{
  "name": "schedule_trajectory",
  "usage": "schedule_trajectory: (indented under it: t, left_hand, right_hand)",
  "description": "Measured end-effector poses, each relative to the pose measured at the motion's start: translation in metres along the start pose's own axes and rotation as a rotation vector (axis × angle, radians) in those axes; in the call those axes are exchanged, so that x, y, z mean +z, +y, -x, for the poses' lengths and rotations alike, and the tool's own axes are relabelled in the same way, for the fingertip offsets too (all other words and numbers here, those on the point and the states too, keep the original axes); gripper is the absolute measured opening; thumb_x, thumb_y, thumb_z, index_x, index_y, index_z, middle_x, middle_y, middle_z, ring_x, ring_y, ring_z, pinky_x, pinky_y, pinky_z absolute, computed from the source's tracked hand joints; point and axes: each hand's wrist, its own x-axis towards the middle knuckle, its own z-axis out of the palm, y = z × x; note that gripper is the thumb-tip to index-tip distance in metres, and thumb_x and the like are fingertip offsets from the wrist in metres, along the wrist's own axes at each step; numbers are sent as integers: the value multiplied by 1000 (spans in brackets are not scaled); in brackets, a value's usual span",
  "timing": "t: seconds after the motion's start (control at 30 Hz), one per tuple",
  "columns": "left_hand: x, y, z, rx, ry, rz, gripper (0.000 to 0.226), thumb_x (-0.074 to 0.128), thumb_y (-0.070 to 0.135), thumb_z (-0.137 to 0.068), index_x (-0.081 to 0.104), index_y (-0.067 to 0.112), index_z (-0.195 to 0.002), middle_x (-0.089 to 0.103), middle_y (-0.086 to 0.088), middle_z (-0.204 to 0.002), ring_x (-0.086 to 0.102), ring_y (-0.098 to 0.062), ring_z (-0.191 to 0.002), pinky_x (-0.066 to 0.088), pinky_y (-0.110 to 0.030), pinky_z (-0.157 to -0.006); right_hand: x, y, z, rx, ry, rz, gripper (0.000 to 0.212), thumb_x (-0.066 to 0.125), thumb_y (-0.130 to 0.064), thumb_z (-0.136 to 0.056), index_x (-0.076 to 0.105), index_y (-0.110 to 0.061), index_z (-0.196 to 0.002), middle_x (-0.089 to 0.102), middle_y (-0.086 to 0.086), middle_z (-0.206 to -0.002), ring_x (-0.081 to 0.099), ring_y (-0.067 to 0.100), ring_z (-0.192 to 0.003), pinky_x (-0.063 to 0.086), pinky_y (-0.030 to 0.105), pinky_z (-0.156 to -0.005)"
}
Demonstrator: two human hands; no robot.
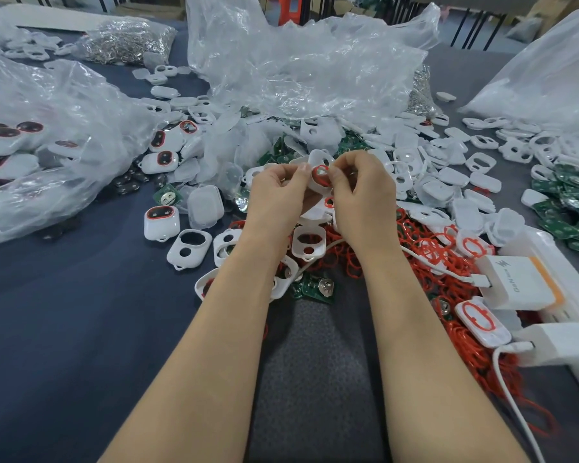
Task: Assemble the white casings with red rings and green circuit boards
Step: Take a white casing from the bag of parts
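A white casing (318,168) is pinched between the left hand (279,192) and right hand (364,192). A red ring (322,173) is pressed into it by both thumbs.

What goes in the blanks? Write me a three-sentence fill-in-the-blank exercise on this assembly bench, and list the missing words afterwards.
1. The left hand and right hand pinch one white plastic casing whose round opening carries a ____ ring.
2. The heap of loose red rubber rings lies mostly to the ____ of both hands.
3. The white charger block bears an ____ stripe.

Missing words: red; right; orange.
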Motion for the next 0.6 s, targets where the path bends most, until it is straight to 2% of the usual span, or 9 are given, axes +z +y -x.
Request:
schedule_trajectory:
  t: [0.13,0.3,0.37,0.5,0.6]
  left_hand:
    - [-1,-1,-1,5,12,-23,21,51,12,-99,63,-4,-106,73,-13,-88,72,-14,-82,58,-24,-79]
    - [-1,-2,-1,6,17,-35,24,52,13,-99,63,-7,-107,72,-15,-90,72,-16,-83,58,-27,-82]
    - [-2,-2,-1,11,21,-46,24,52,13,-99,63,-7,-107,73,-15,-89,72,-18,-85,58,-28,-83]
    - [-2,-1,0,27,8,-60,20,58,16,-96,65,-2,-98,73,-4,-73,72,-11,-77,57,-21,-75]
    - [-3,-2,1,58,-6,-97,16,63,17,-93,66,2,-95,74,-3,-73,73,-14,-81,58,-26,-80]
  right_hand:
    - [0,-1,1,-3,4,-8,7,57,-9,-93,62,-4,-94,62,9,-95,58,21,-88,46,31,-81]
    - [0,-2,1,0,-8,-22,7,57,-9,-93,62,-4,-94,63,11,-96,59,23,-89,48,36,-83]
    - [0,-1,1,-7,-13,-10,8,57,-10,-93,62,-4,-94,63,10,-96,59,23,-89,48,35,-83]
    - [1,0,1,-19,-9,5,8,56,-10,-93,61,-5,-93,62,8,-94,58,20,-87,44,24,-76]
    - [3,2,1,-21,-5,12,7,55,-9,-93,61,-5,-93,61,7,-93,55,18,-85,38,18,-72]
